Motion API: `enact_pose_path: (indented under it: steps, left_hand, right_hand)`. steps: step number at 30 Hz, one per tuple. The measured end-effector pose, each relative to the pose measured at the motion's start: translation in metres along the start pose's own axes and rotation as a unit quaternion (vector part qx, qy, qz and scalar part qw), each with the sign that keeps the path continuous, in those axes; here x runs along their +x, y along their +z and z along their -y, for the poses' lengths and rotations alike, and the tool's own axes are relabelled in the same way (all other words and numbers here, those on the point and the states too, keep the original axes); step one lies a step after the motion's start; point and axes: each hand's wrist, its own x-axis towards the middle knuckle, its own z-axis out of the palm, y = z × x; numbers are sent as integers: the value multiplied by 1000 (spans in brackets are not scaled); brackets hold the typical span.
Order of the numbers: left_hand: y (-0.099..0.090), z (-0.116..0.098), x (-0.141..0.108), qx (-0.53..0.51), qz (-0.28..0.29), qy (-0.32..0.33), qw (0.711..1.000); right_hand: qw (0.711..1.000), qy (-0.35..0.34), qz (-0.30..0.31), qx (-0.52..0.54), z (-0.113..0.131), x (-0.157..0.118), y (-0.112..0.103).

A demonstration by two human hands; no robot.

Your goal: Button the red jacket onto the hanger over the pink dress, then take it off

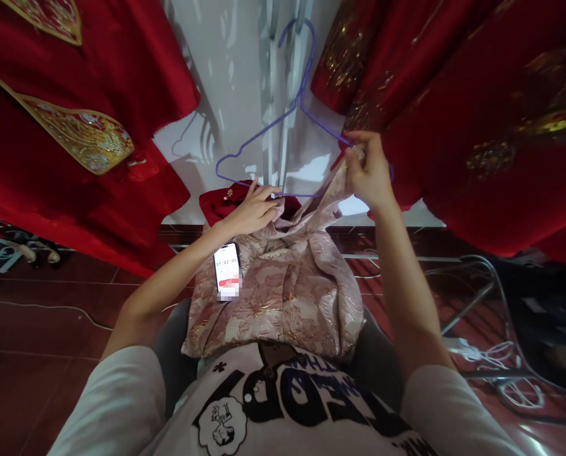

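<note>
Right grip [371, 174] pinches garment [283, 285] by hanger [300, 100]; phone [226, 271] reads "01:02:06".

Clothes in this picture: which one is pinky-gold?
The shiny patterned garment on the person's lap, with the phone lying on it; the big garments hanging at left and right are red.

It looks to me like a clothing shop or its dressing room, though I can't say which. Long red garments hang close on either side, the left ones [135, 69] bearing gold-edged, beaded panels, the right ones [435, 133] glittering with gold. There's a purple hanger [268, 128] too, and a pinkish brocade garment [287, 285]. Underfoot is a dark red tiled floor [83, 364].
</note>
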Motion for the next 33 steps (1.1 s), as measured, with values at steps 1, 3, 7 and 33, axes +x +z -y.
enact_pose_path:
  steps: [1,3,7,33]
  left_hand:
    - [-1,1,-1,1,-9,2,1000]
    - [-6,7,-5,3,-35,1,999]
    - [-18,32,-22,21,-156,-85,984]
    - [-75,76,44,-217,-236,-279,905]
  right_hand:
    - [1000,-2,-11,-14,2,1,3]
    - [997,-11,-59,-50,7,2,7]
    - [993,-11,-64,-95,13,0,4]
    - [998,-15,-11,-66,2,6,-7]
